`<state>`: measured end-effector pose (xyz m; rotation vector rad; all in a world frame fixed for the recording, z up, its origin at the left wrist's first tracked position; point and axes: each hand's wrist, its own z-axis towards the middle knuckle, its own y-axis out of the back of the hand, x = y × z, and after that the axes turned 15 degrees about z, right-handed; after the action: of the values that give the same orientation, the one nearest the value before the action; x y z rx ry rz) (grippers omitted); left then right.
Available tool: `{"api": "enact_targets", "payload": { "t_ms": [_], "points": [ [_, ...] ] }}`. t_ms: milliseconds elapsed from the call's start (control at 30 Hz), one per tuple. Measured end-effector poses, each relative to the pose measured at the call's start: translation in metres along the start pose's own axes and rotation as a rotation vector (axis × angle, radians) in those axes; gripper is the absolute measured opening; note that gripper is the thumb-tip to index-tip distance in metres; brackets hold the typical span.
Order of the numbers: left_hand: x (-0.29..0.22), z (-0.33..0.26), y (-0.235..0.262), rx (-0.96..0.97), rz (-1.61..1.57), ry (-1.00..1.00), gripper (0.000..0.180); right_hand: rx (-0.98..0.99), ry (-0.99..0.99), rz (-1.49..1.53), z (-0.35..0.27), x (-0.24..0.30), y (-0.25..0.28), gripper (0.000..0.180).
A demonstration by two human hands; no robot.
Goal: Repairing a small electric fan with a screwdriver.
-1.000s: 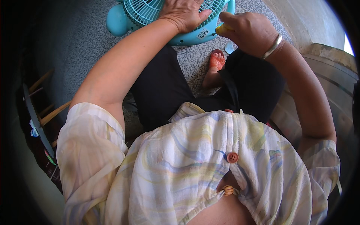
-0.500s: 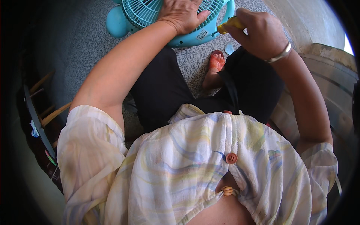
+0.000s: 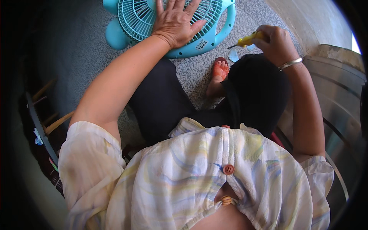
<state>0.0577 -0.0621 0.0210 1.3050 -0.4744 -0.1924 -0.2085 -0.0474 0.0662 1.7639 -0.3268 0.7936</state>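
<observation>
A turquoise plastic fan (image 3: 191, 51) with a round slatted grille lies on the speckled floor in front of my knees. Flat on its grille rests my left hand (image 3: 174, 25), fingers spread. My right hand (image 3: 278, 44) grips a screwdriver (image 3: 249, 39) with a yellow handle above the floor, right of the fan. Its thin dark shaft points left and is apart from the fan's rim. Small holes show along that rim, and a turquoise loop handle (image 3: 229, 21) curves at its right side.
Two small pale-blue pieces, one of them a flat shard (image 3: 233, 55), lie beside my foot (image 3: 220, 71). A metal-sided box or cabinet (image 3: 337, 88) stands at the right, near a pale wall (image 3: 310, 19). At far left is a wooden-legged chair or stool (image 3: 59, 122).
The screwdriver has come away from the fan's rim as my right hand moved slightly right and down. In the picture, the fan and my left hand sit a little lower and further left.
</observation>
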Motion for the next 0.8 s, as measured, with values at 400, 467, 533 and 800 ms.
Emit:
{"api": "enact_targets", "payload": {
  "t_ms": [400, 467, 533, 800],
  "points": [
    [0.003, 0.019, -0.020, -0.216, 0.128, 0.262, 0.054, -0.442, -0.951, 1.395, 0.016, -0.038, -0.012, 0.027],
    [-0.007, 0.022, -0.022, -0.126, 0.027, 0.323, 0.064, -0.358, -1.008, 1.370, 0.022, -0.044, -0.015, 0.027],
    [-0.020, 0.019, -0.016, -0.093, 0.056, 0.318, 0.063, -0.408, -1.034, 1.363, 0.030, -0.044, -0.018, 0.027],
    [-0.020, 0.020, -0.017, -0.127, 0.033, 0.312, 0.061, -0.089, -1.194, 1.386, 0.034, -0.016, -0.033, 0.022]
  ]
}}
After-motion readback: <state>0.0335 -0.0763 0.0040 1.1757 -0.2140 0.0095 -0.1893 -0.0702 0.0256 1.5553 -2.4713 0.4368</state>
